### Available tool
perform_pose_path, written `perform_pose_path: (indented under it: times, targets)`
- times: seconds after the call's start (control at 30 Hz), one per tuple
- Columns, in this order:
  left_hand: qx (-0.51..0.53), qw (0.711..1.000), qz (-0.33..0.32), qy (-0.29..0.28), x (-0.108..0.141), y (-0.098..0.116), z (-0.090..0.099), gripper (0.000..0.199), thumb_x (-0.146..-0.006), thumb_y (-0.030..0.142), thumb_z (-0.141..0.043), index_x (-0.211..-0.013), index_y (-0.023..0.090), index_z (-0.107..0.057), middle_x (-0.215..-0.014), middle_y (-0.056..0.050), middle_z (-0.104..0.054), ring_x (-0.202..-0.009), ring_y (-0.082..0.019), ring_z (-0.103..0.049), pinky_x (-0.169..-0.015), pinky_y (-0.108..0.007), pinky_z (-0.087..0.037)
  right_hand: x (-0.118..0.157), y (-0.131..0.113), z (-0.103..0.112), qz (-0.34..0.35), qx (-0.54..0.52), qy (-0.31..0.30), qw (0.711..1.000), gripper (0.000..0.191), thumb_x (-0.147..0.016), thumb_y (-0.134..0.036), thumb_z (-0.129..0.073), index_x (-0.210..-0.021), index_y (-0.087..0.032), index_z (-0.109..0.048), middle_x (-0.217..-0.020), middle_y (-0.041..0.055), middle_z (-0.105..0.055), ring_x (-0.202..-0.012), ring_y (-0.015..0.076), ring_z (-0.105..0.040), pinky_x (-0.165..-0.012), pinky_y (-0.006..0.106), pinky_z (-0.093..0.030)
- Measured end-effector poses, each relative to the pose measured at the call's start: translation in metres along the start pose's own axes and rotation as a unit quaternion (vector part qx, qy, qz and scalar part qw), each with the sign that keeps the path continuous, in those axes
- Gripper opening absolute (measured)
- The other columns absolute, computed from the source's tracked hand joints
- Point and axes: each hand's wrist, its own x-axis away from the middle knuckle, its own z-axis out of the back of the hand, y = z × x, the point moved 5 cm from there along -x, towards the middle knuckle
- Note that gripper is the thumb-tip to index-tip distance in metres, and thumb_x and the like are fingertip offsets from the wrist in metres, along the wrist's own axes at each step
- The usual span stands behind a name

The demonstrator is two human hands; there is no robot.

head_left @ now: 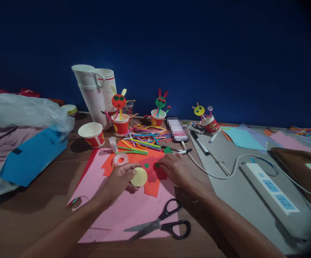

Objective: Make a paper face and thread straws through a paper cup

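Note:
My left hand (121,178) pinches a pale yellow paper circle (139,177) by its left edge, above the pink sheet (107,218). My right hand (175,168) is curled over the red paper scraps (152,173), its fingertips together at a small dark green paper circle (157,165). A second green circle (146,165) lies on the red paper to the left. Orange paper (152,189) shows beneath. A roll of clear tape (120,159) lies behind my left hand. Nearest me are black-handled scissors (159,224), their blades pointing left.
Behind stand paper cups with paper-faced figures (118,101), (160,102), (199,110), a plain cup (91,134) and a white jug (92,96). Coloured pipe cleaners (147,136) lie in between. A phone (177,129) trails a cable. To the right is a power strip (272,190); leftward, a plastic bag (29,111).

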Motion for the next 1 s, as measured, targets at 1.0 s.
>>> perform_pose_path:
  times: [1.0]
  targets:
    - [-0.016, 0.999, 0.016, -0.037, 0.003, -0.006, -0.003, 0.046, -0.08, 0.034, -0.058, -0.119, 0.009, -0.055, -0.077, -0.006, -0.066, -0.053, -0.013, -0.061, -0.05, -0.024, -0.05, -0.025, 0.015, -0.012, -0.005, 0.009, -0.078, 0.997, 0.013, -0.079, -0.015, -0.055, -0.086, -0.023, -0.063, -0.086, 0.0017, -0.067, -0.08, 0.0174, -0.057, -0.066, 0.028, -0.028]
